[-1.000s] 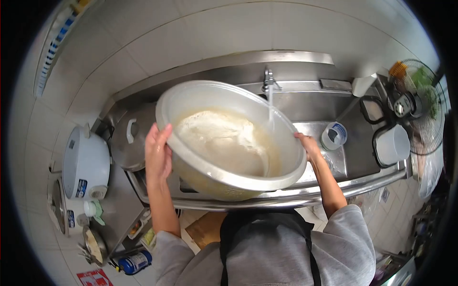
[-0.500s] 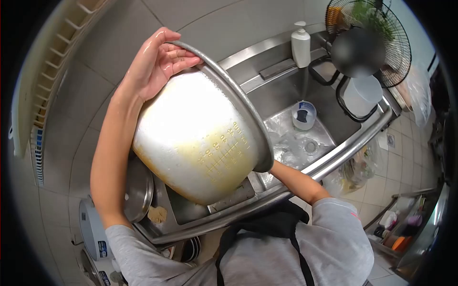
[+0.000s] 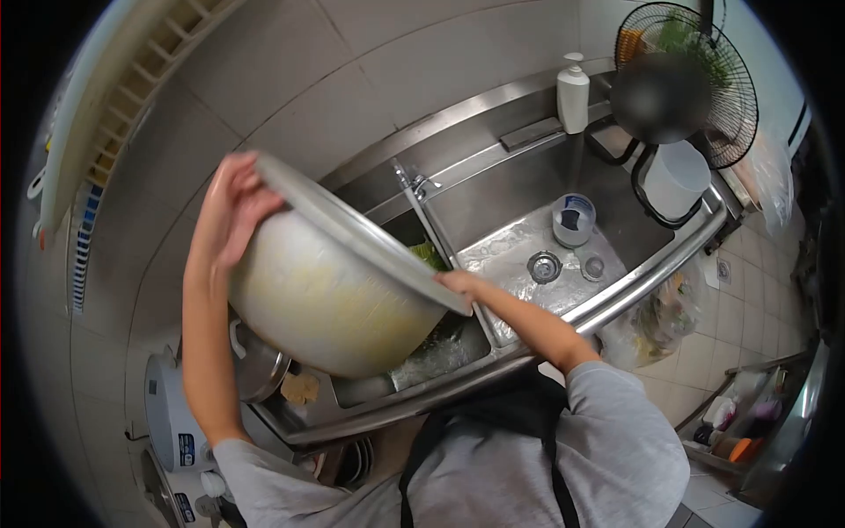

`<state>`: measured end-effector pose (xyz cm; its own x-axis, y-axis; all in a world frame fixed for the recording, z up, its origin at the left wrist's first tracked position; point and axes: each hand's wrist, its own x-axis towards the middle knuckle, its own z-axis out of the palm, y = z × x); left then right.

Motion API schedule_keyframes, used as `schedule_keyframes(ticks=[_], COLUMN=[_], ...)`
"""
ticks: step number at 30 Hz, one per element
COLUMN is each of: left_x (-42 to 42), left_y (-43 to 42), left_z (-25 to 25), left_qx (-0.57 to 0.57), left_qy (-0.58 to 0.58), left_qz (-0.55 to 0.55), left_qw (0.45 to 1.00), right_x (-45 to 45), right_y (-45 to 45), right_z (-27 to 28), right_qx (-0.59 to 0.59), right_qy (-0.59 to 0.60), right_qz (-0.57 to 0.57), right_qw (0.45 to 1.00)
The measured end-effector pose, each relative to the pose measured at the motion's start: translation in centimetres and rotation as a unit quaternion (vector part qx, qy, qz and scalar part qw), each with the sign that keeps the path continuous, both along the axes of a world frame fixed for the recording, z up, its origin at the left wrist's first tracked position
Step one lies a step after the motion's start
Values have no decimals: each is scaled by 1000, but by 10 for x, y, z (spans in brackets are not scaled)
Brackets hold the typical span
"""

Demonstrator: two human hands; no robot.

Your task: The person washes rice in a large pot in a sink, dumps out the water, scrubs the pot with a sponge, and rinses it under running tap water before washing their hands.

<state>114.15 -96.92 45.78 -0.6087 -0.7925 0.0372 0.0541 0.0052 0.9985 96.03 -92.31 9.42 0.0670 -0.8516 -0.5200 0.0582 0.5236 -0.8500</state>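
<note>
A large metal pot [image 3: 330, 295] with yellowish stains hangs tilted over the left sink basin, its mouth facing up and right, away from the camera. My left hand [image 3: 238, 207] grips the raised rim at the upper left. At the lower right end of the rim, my right hand [image 3: 462, 286] holds on with its fingers curled. The inside of the pot is hidden. Water and some green leaves [image 3: 429, 255] show in the left basin beyond and below it. The faucet [image 3: 415, 183] stands behind the divider between the basins.
In the right basin [image 3: 519, 251] sits a clear plastic tub [image 3: 574, 220] near the drain. A white pump bottle [image 3: 573, 95], a black fan [image 3: 664, 88] and a white container [image 3: 676, 180] stand at the right. A lidded pot [image 3: 255, 365] and rice cooker [image 3: 172, 414] are at the left.
The pot has tipped back from its steeper tilt and moved left and down, with both hands still on its rim. The water in the right basin has mostly drained, and the left basin's contents show more.
</note>
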Motion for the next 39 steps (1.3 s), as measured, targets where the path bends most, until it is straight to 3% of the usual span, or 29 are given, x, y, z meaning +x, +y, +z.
schedule_keyframes(ticks=[2, 4, 8, 10, 15, 19, 22, 25, 26, 27, 28, 29, 31, 32, 33, 36, 39], left_x=[51, 107, 195, 212, 218, 210, 208, 216, 196, 159, 124, 96, 40, 20, 2, -23, -65], left_y=[34, 48, 69, 78, 92, 100, 103, 92, 89, 84, 80, 80, 98, 109, 110, 92, 73], left_z=[-23, -67, -192, -253, -342, -373, -394, -411, -397, -368, -353, -358, -398, -411, -403, -398, -410], left_qx=[1, 45, 99, 127, 216, 272, 281, 57, 14, -30, -76, -11, -78, -176, -171, -85, -56], left_qy=[1, -31, -151, -202, -232, -249, -300, -623, -624, -623, -621, -477, -295, -335, -425, -391, -389], left_qz=[138, 222, 290, 308, 288, 237, 241, 154, 162, 172, 183, 131, -29, -83, -80, -87, -33], left_qw=[990, 974, 940, 921, 904, 899, 880, 764, 764, 762, 758, 869, 952, 922, 885, 912, 919], right_x=[-22, -35, -38, -39, -35, -33, -35, -39, -38, -32, -30, -31, -41, -44, -46, -58, -62], right_y=[-23, -41, -66, -79, -95, -103, -113, -149, -152, -154, -155, -153, -157, -156, -150, -147, -159], right_z=[-23, -23, -21, -21, -38, -58, -54, -74, -67, -48, -29, -21, -16, -15, -6, 12, 3], right_qx=[14, -37, -108, -136, -168, -187, -176, -284, -188, -84, 21, 23, 47, 61, 59, 81, 25], right_qy=[-20, 58, 326, 395, 467, 468, 531, 449, 281, 99, -88, -177, -176, -176, -109, -11, -25], right_qz=[-73, -128, -123, -106, -39, -24, 29, -23, -14, -7, -1, 9, 108, 157, 241, 350, 191], right_qw=[997, 989, 931, 903, 867, 863, 828, 847, 941, 991, 996, 984, 977, 970, 963, 933, 981])
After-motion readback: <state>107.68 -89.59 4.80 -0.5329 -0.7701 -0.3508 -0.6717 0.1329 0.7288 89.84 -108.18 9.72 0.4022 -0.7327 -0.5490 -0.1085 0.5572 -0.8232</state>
